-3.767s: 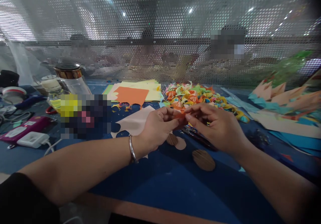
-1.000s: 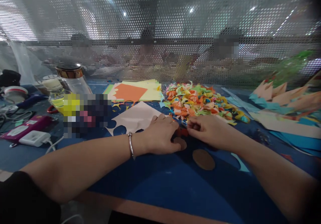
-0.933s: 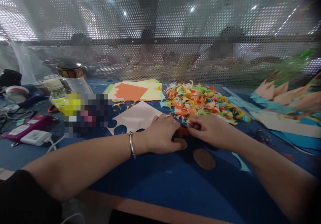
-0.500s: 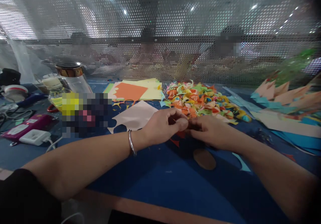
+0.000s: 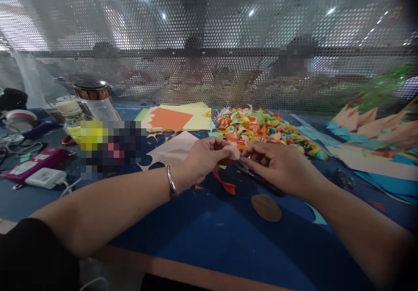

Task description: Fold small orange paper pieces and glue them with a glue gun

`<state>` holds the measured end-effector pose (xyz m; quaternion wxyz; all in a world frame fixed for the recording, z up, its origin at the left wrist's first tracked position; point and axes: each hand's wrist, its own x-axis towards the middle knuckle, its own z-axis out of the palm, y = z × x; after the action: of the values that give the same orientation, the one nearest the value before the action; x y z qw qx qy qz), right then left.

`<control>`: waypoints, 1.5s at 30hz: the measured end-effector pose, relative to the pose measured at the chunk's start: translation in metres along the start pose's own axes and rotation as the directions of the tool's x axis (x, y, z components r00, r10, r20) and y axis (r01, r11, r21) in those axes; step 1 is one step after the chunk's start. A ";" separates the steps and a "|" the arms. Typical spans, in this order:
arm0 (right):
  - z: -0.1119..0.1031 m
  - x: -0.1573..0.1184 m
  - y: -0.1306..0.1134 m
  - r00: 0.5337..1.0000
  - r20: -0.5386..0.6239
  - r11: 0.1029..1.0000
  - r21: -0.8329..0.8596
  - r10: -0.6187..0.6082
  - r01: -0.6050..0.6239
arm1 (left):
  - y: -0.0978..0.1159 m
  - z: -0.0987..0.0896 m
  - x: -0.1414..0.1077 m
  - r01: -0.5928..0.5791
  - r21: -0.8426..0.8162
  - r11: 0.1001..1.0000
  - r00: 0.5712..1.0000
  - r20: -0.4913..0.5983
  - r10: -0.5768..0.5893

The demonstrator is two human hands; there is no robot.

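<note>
Places are given relative to the disc. The brown disc [image 5: 266,208] lies flat on the blue table [image 5: 209,247], nearest of the loose pieces. Just beyond it and to its right, a blue scrap [image 5: 316,214] is seen, partly covered by the right forearm. To its left and slightly beyond, an orange strip [image 5: 227,187] is noted, curled.

Beyond the disc, to its left, a small pale round [image 5: 234,152] is pinched between thumb and fingers of the left hand [image 5: 207,158], above the table. The right hand [image 5: 281,165], beyond the disc, is brought close to the round with thumb and forefinger nearly together; whether anything is gripped there cannot be told. Under it a dark tool [image 5: 253,173] is partly hidden; its kind is unclear.

Judgement on handling: the round appears thin and easily creased. It is best pinched lightly near its rim, steadied from both sides by the fingertips, and turned without squeezing; the tool below is best avoided.

Farther beyond the disc, a pale sheet [image 5: 174,149] lies to its left, a pile of folded paper [image 5: 257,128] straight behind, and last, a mesh screen [image 5: 202,17] is seen.
</note>
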<state>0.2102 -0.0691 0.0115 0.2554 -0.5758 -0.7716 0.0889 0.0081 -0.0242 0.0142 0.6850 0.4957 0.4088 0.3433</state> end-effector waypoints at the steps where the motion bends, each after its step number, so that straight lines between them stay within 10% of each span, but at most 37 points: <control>1: 0.001 -0.001 -0.001 0.999 -0.034 1.000 -0.002 -0.020 0.020 | 0.000 0.000 0.000 0.007 -0.017 1.000 1.000 0.002 -0.007; 9: 0.002 -0.002 -0.003 0.982 -0.113 0.988 -0.050 -0.150 0.145 | -0.003 -0.002 0.004 0.044 -0.065 0.997 0.998 0.045 -0.041; 20: 0.001 -0.003 -0.003 0.995 -0.091 0.992 0.121 -0.030 0.041 | -0.008 -0.003 0.003 -0.048 -0.122 0.991 0.984 0.165 0.068; 45: 0.000 -0.001 -0.004 0.996 -0.081 0.977 0.205 -0.035 0.051 | -0.019 -0.013 0.014 -0.489 0.342 0.803 0.865 0.307 0.397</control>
<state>0.2072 -0.0711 0.0130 0.3452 -0.5323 -0.7600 0.1409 0.0030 -0.0121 -0.0091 0.5071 0.7444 0.2650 0.3443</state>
